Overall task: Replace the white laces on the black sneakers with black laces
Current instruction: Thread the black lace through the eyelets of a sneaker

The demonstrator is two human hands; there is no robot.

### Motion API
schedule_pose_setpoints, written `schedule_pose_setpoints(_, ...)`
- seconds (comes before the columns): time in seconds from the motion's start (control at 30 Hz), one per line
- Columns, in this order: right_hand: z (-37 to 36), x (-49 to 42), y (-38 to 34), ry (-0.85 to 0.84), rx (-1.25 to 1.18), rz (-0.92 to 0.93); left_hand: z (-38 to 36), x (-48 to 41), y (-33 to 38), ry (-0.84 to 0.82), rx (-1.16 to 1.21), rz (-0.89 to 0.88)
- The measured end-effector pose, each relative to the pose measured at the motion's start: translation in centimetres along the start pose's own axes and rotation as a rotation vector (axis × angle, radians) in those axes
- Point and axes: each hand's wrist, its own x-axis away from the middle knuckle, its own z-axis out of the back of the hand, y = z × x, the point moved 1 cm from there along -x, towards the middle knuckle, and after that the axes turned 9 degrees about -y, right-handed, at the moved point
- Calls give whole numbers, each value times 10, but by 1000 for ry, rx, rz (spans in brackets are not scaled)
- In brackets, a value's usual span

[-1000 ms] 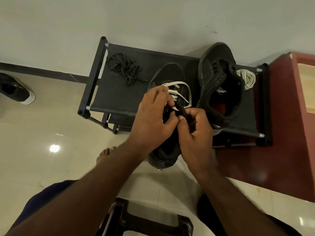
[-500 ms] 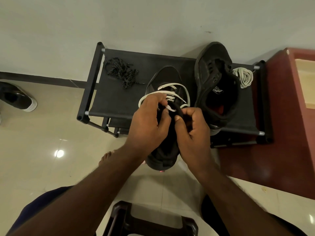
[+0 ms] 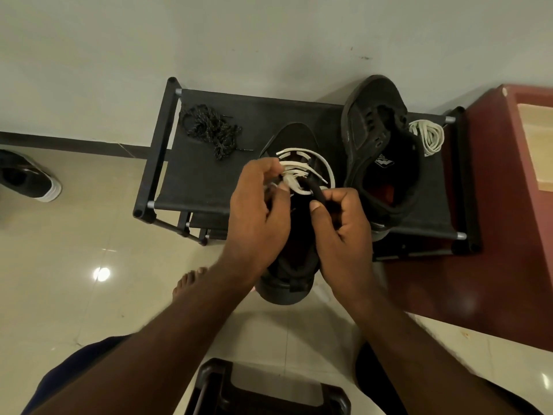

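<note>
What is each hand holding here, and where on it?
Left hand pinches the white lace near the eyelets; right hand grips the sneaker by its tongue.

There is a single view, from a wide-angle camera worn on the person's head, looking steeply down and forward from close above the hands. Just beyond the fingers [image 3: 263, 170] lies the black shoe rack [image 3: 209, 181] against the wall, with tiled floor [image 3: 74, 250] to their left and forearms filling the bottom edge.

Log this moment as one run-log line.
left hand: pulling white lace | right hand: holding sneaker tongue | black laces: unused
</note>
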Motion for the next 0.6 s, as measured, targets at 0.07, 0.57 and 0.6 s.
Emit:
schedule_pose_setpoints(0.07,-1,0,1,0,13,15,1,0,-1,-73,-122,-86)
schedule_pose_setpoints(0.57,-2,-1,1,-2,-28,4,7,-4,2,-81,-166,-124)
schedule_pose_setpoints(0.6,-2,-1,1,-3,-23,5,6,-3,3,-143,-190,-137)
